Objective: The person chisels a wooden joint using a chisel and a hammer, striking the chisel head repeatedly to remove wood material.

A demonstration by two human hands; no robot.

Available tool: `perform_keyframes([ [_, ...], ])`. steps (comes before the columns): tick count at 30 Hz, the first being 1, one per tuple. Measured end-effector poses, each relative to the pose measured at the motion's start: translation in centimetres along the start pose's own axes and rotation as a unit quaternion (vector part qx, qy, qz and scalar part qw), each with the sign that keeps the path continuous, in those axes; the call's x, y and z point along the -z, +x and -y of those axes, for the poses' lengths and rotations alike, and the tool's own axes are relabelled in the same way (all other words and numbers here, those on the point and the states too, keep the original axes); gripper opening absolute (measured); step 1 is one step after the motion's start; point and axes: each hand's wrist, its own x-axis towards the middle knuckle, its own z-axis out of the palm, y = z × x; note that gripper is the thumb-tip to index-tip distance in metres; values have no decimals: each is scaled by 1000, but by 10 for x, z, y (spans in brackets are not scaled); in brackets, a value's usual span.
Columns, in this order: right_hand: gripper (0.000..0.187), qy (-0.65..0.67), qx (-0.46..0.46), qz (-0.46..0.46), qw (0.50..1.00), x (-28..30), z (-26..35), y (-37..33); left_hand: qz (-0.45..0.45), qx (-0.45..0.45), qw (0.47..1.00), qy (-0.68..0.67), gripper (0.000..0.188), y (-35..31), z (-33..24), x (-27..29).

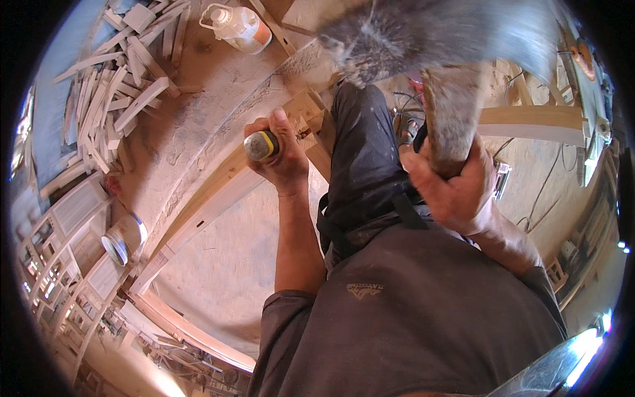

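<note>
My left hand (284, 162) is closed around a chisel (262, 145), its rounded handle end with a yellow band facing up. Most of the chisel's blade is hidden behind the hand. Beneath that hand lies a wooden beam (305, 106), with small chips beside my fingers. My right hand (460, 192) grips the thick wooden handle of an axe (453, 109). The axe's wide grey metal head is raised high, blurred, and apart from the chisel. My leg in dark trousers stretches between the two hands, close to the beam.
A heap of wood offcuts (122, 92) lies at far left. A white jug (239, 30) stands near the top, and a white bucket (124, 239) at left. Slatted wooden frames (66, 251) lean below the heap. Another beam (529, 124) and cables (546, 178) are at right.
</note>
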Motion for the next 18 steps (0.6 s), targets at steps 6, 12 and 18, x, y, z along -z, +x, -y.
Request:
perform_keyframes([
  [6,18,-300,314,173,884,-17,-10,37,52,1,996,-78,24,-6,-4,-13],
  [12,22,-266,277,112,917,-10,-20,23,134,28,973,-186,14,2,11,-4],
  [18,31,-162,42,65,984,8,-63,18,419,10,908,5,15,19,1,-20],
])
